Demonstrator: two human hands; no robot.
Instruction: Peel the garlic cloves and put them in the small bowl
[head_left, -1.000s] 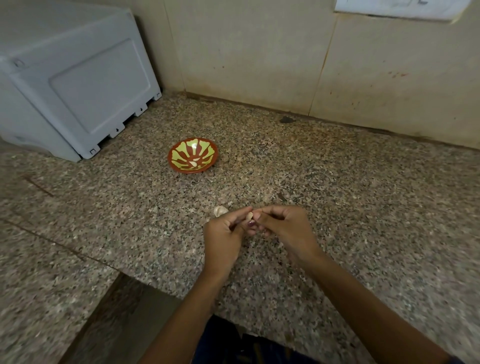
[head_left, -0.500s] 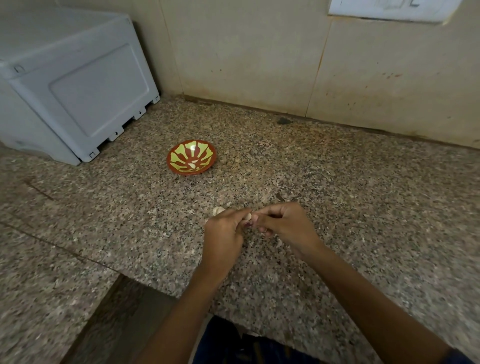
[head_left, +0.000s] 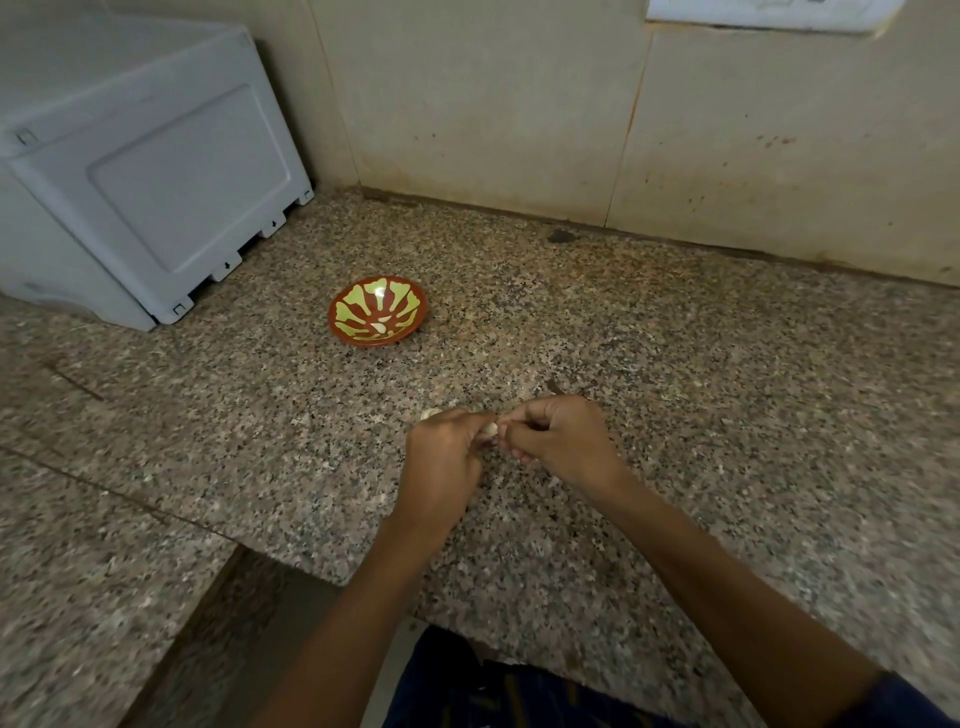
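clove: small pale garlic clove (head_left: 490, 429), pinched between left hand (head_left: 441, 457) and right hand (head_left: 558, 441), nearer than red-and-yellow patterned small bowl (head_left: 377, 317)
handling: probably light, firm, slippery once bared
hold: best pinched at ends

open counter (head_left: 727, 415) right of bowl (head_left: 377, 317); white appliance (head_left: 145, 176) blocks far left.

My left hand (head_left: 441, 457) and right hand (head_left: 558, 441) pinch one garlic clove (head_left: 490, 429) above the granite counter (head_left: 675, 389); two peeled cloves (head_left: 382, 323) lie in the small bowl (head_left: 377, 317).
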